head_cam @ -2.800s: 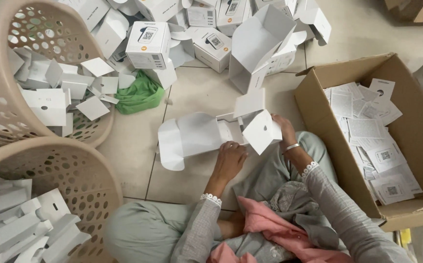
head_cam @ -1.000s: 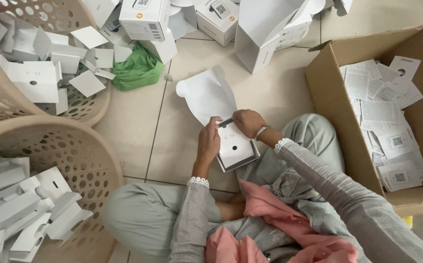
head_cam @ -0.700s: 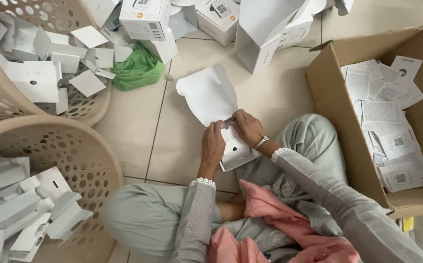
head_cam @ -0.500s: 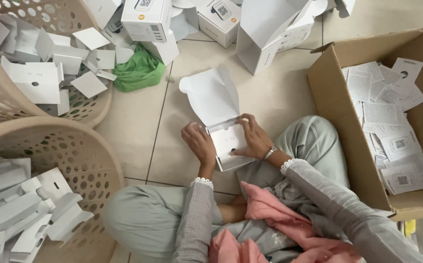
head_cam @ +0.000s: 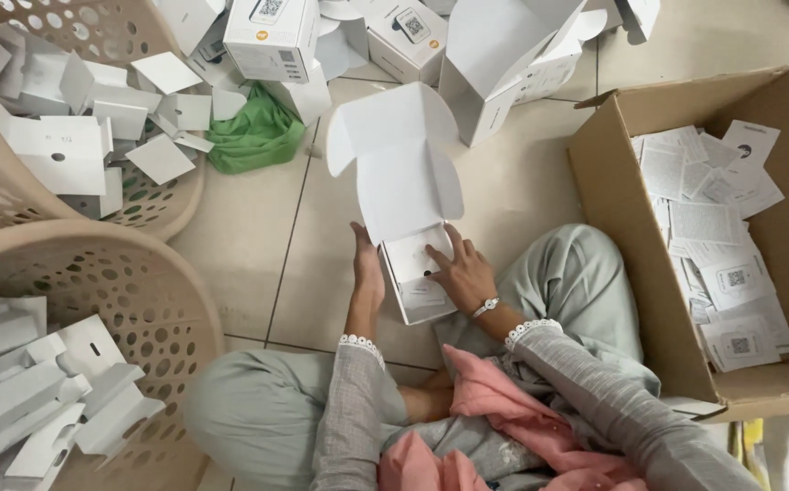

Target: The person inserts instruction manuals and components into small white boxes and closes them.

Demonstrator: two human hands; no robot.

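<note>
An open white cardboard box (head_cam: 408, 195) rests on the tiled floor in front of my crossed legs, its lid flap raised and pointing away from me. My left hand (head_cam: 366, 273) holds the box's left side wall. My right hand (head_cam: 461, 270) presses a white card insert (head_cam: 419, 261) flat inside the box with its fingers spread.
Two beige perforated laundry baskets (head_cam: 154, 300) at left hold several white card inserts. A brown cardboard carton (head_cam: 631, 227) at right holds printed leaflets. More white boxes (head_cam: 272, 36) lie at the far edge, beside a green plastic bag (head_cam: 254, 136).
The box came down from mid-air to the floor by my legs. Its lid swung open and upright, and my right hand moved inside onto the insert.
</note>
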